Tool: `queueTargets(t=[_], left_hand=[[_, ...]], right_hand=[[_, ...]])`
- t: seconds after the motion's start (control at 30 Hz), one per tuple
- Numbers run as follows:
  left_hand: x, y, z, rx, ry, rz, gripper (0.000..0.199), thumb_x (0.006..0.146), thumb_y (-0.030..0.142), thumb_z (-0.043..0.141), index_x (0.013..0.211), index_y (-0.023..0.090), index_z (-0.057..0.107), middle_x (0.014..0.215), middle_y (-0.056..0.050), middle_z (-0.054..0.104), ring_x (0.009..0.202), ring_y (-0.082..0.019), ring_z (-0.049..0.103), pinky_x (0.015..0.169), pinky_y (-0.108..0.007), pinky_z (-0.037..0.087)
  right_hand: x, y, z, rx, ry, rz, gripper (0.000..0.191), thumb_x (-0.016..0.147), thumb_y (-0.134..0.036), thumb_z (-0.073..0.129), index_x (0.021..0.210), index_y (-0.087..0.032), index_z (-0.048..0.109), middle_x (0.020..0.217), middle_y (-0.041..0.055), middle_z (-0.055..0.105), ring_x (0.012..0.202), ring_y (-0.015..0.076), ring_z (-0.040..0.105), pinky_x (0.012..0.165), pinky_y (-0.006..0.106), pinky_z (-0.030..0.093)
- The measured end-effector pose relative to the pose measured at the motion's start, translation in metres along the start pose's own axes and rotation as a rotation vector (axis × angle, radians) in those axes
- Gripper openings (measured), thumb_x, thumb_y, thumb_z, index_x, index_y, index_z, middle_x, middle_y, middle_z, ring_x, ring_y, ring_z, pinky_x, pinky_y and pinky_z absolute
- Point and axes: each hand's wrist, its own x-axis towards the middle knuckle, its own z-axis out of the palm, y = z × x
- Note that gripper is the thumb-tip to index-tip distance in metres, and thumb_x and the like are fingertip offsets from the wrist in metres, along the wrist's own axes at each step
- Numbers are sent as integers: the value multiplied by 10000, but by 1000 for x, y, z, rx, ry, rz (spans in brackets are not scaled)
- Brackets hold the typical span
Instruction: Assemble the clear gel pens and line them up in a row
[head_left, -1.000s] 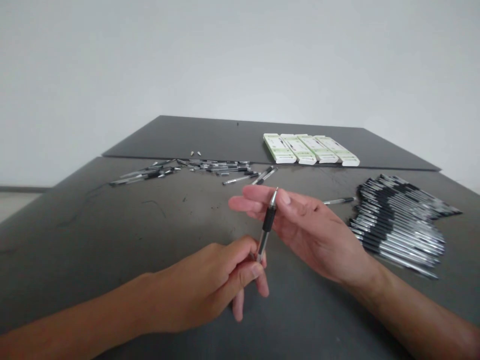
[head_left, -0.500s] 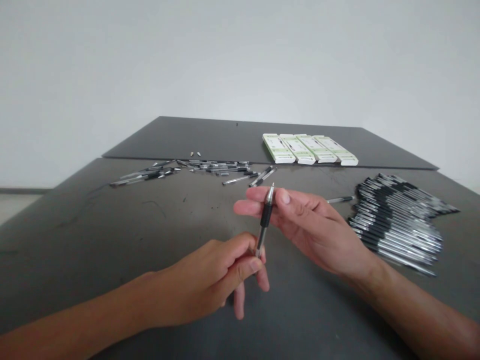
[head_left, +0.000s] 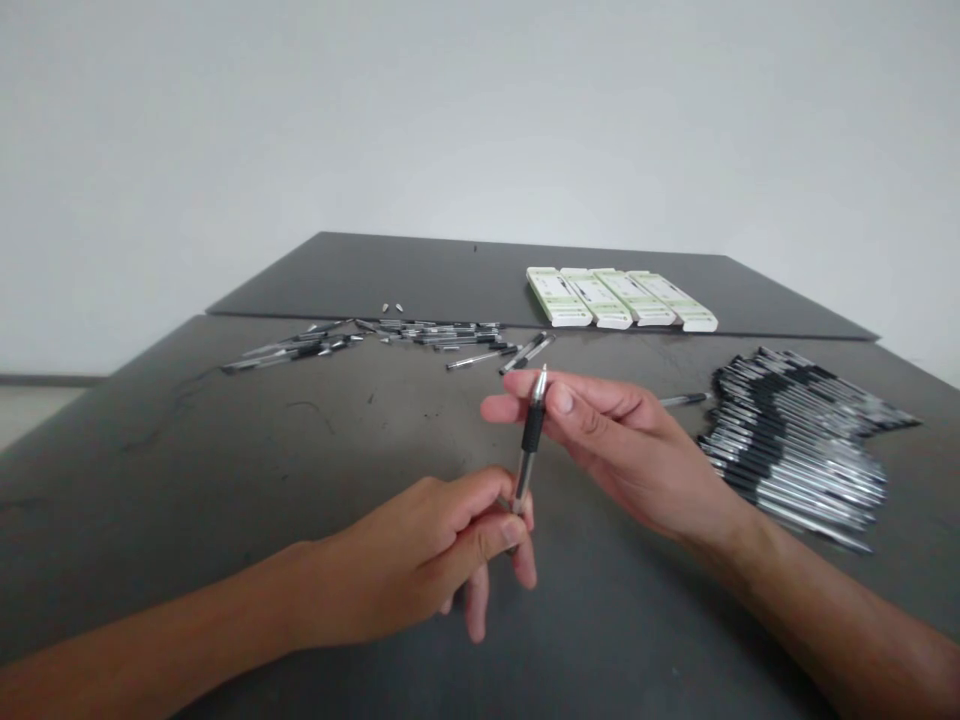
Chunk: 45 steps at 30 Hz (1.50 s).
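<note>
My left hand (head_left: 442,550) pinches a clear-barrelled pen (head_left: 532,430) near its lower end, between thumb and forefinger. The pen stands nearly upright above the table, its metal tip up and its black grip showing. At the tip, my right hand (head_left: 630,450) closes in from the right: the thumb rests against the metal cone, and the forefinger and middle finger reach behind it. To the right of that hand lies a dense spread of similar pens (head_left: 810,440), laid side by side.
Loose pens (head_left: 442,335) lie scattered along the far left and middle of the dark table (head_left: 225,480). On a raised dark panel (head_left: 420,270) behind them sit several white and green boxes (head_left: 619,298) and two small pale pieces (head_left: 392,308). One pen (head_left: 684,399) lies beside the spread.
My right thumb has drawn in to touch the pen's tip, and its fingers behind have slid slightly to the right. My left hand has stayed almost still, holding the pen.
</note>
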Motion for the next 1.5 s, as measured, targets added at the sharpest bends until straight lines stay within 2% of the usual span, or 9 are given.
queueTargets(t=[0.07, 0.33, 0.47, 0.53, 0.67, 0.8, 0.97, 1.23, 1.5], left_hand=[[0, 1, -1, 10, 3, 1, 224, 1186, 370, 377, 1107, 237, 539, 1104, 37, 780, 611, -66, 746, 544, -183, 507], [3, 0, -1, 19, 29, -6, 201, 1173, 323, 389, 1100, 215, 542, 1091, 8, 774, 602, -68, 724, 569, -199, 518], [2, -1, 0, -30, 32, 2, 216, 1177, 370, 390, 1094, 219, 521, 1071, 0, 772, 596, -76, 725, 551, -196, 505], [1, -2, 0, -33, 33, 6, 222, 1177, 378, 391, 1091, 218, 519, 1069, -3, 772, 590, -76, 724, 548, -195, 505], [2, -3, -1, -9, 40, 8, 222, 1179, 355, 379, 1095, 215, 530, 1055, 0, 769, 596, -75, 725, 553, -194, 506], [3, -5, -1, -18, 47, -2, 220, 1177, 351, 385, 1096, 214, 537, 1052, 3, 764, 599, -75, 727, 555, -190, 510], [4, -5, -1, -25, 60, -10, 220, 1172, 359, 391, 1077, 210, 521, 1003, 4, 762, 589, -89, 734, 536, -192, 507], [3, -7, -5, 28, 62, -24, 269, 1179, 421, 390, 1110, 215, 550, 992, 9, 749, 640, -105, 758, 563, -207, 531], [4, -7, -4, 57, 78, -13, 245, 1169, 384, 401, 1089, 208, 552, 977, -9, 754, 705, -138, 785, 600, -232, 557]], right_hand=[[0, -1, 0, -32, -6, 1, 235, 1076, -463, 662, 1199, -384, 846, 1243, -40, 844, 1293, 167, 722, 1223, 379, 468], [1, 3, -1, -54, 129, 12, 161, 1005, -426, 771, 1109, -360, 875, 1196, -30, 857, 1225, 189, 753, 1166, 374, 526], [1, 6, 0, 63, 47, 14, 224, 1050, -454, 701, 1191, -367, 851, 1216, -14, 853, 1248, 199, 747, 1182, 413, 509], [1, 6, -1, 47, 23, 14, 239, 1057, -458, 688, 1195, -350, 851, 1216, -4, 853, 1247, 202, 746, 1186, 417, 502], [2, 3, -1, -59, 80, -7, 211, 1035, -446, 724, 1124, -328, 875, 1192, -10, 858, 1214, 194, 752, 1171, 378, 507], [3, 4, 0, -62, 130, -1, 190, 1005, -446, 763, 1087, -324, 884, 1170, -7, 863, 1198, 200, 761, 1152, 378, 525], [3, 7, 1, 45, 84, -10, 232, 1031, -443, 729, 1194, -334, 851, 1221, 3, 852, 1262, 204, 745, 1199, 420, 494], [4, -4, 1, -93, 140, -28, 188, 1003, -411, 762, 1090, -292, 879, 1138, -20, 869, 1170, 186, 781, 1117, 349, 570], [2, -5, 2, -142, 176, -56, 154, 992, -375, 776, 1067, -294, 884, 1110, -21, 872, 1134, 196, 802, 1077, 350, 611]])
